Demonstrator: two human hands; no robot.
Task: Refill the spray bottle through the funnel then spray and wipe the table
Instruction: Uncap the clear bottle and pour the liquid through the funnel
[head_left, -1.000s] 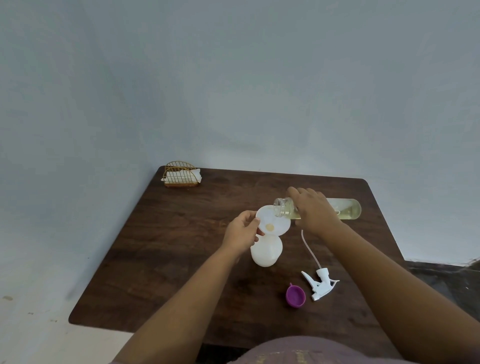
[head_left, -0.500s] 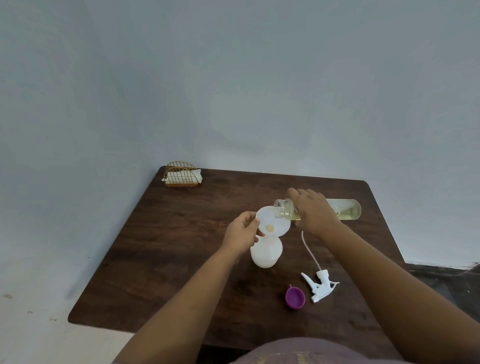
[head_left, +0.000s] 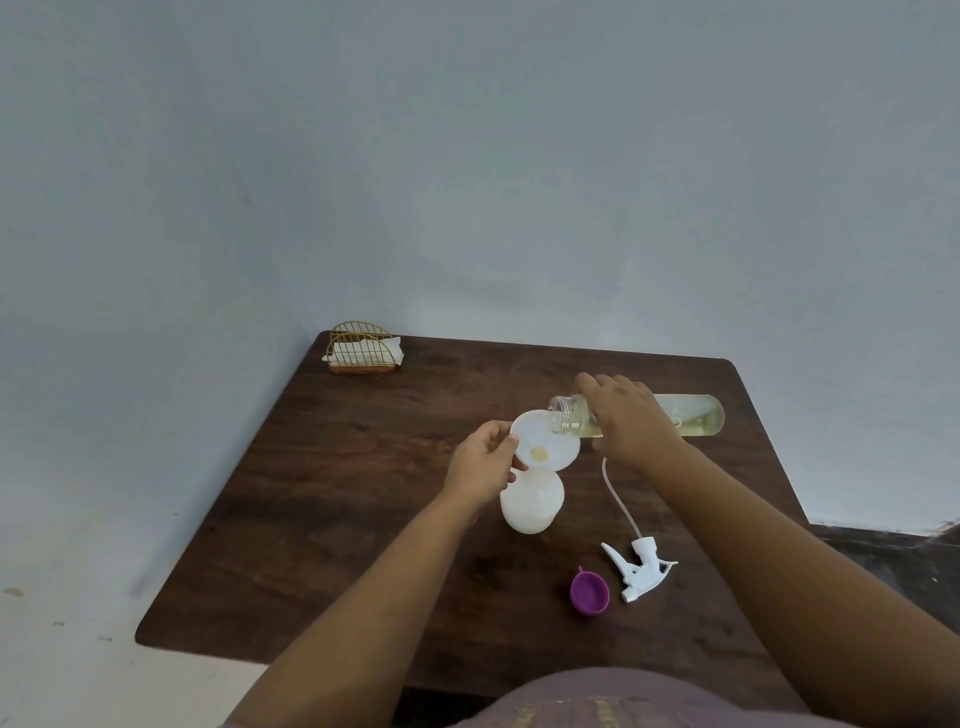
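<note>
1. The white translucent plastic spray bottle stands uncapped near the middle of the dark wooden table, with a white round plastic funnel seated in its neck.
2. My left hand pinches the funnel's rim, thumb and fingers curled on it, keeping it steady.
3. My right hand wraps around a clear plastic refill bottle of pale yellow liquid, held nearly level with its open mouth over the funnel bowl. A small yellow pool sits at the funnel's throat.
4. I judge the refill pour is in hand. Next I need to tip the mouth lower, slowly, so the funnel drains without overflowing.
5. Toward the near right, the white trigger spray head with its dip tube lies flat, beside a small purple cap.
6. A gold wire holder with white napkins sits at the far left corner.
7. Against the earlier frames, little differs: both hands and the refill bottle keep the same pose.
</note>
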